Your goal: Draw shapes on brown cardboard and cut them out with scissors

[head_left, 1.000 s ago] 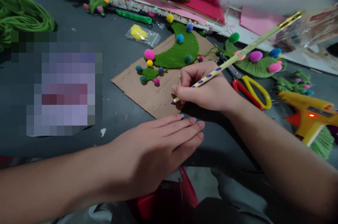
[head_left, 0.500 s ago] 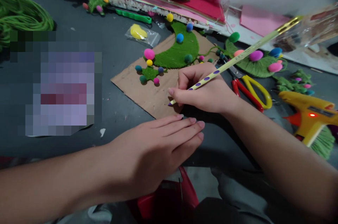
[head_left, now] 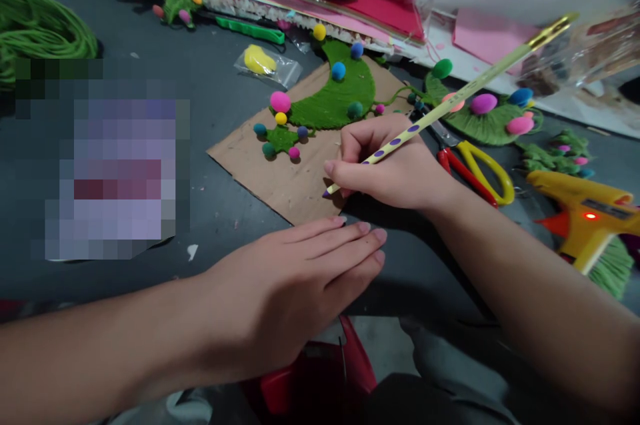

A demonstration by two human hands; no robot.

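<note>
My right hand [head_left: 390,161] grips a pale yellow pencil [head_left: 435,117] with purple spots, its purple tip down at the cardboard sheet [head_left: 260,165]. Fingers stretched out and side by side, my left hand [head_left: 305,271] lies at the sheet's near corner and the table edge, holding nothing. On the far part of the cardboard is a green yarn crescent [head_left: 345,95] with coloured pompoms around it. Beside it, to the left, sits a small green star [head_left: 281,140], also with pompoms. My right hand hides part of the cardboard's right side.
Red-and-yellow-handled scissors [head_left: 485,171] and a yellow glue gun [head_left: 585,205] with a red light lie on the right. A green cutter [head_left: 250,30] and a small bag with something yellow [head_left: 265,65] lie behind. Green yarn [head_left: 45,25] is at far left, near a blurred-out patch.
The pencil tip and my right hand have shifted slightly right and up over the cardboard. My left hand stays in place.
</note>
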